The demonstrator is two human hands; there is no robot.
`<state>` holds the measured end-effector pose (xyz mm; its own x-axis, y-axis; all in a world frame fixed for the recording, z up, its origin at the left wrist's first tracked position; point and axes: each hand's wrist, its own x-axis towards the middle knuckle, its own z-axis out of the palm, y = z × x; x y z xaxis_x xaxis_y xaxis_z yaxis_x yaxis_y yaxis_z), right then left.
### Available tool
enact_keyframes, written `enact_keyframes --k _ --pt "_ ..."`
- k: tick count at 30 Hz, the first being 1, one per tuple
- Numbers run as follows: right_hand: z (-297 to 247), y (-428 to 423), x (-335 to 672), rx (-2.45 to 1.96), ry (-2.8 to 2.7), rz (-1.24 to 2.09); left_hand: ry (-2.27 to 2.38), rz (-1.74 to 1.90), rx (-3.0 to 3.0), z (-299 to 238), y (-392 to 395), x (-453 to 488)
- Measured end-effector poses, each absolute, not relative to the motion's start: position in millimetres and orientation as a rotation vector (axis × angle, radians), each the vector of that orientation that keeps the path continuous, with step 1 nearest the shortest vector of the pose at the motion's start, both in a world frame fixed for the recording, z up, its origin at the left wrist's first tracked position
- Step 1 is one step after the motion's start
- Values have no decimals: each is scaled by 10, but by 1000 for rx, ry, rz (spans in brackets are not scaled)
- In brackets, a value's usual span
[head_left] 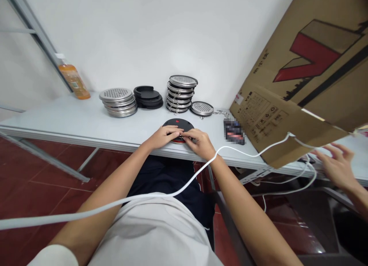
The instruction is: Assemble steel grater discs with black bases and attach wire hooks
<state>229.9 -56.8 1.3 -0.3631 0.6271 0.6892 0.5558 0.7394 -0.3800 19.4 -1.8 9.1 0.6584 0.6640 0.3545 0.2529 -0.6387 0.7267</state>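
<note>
A pale desk (71,122) runs along the wall, with a big cardboard box (264,109) standing on its right part. Toward the wall rise a tall stack of metal discs (180,94), a lower stack of perforated discs (117,102) and a pile of black holders (148,98); an orange bottle (74,81) stands farther left. Near the desk's front edge, mid-view, lies a round black disc (184,124), below a single perforated disc (202,108). The left hand (164,137) and right hand (201,142) meet at the black disc's near rim, fingers bent and close together; I cannot tell whether either grips something there. A small metal chain (222,113) lies near the box.
</note>
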Motion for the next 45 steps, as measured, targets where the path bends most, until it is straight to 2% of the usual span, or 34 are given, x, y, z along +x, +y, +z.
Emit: enact_keyframes --k 12,25,32,37,45 --pt "233 -516 2345 -864 -2279 217 800 772 2243 117 -32 243" --pt "358 -493 2368 -798 -2428 193 771 709 2273 59 30 222" --pt "325 -478 2367 -761 -2507 99 753 705 2299 16 62 218" --pt "237 -430 2411 -650 -2598 -86 737 670 2380 -7 99 214" --pt "58 -488 2428 -683 -2416 -274 771 689 2428 54 34 204"
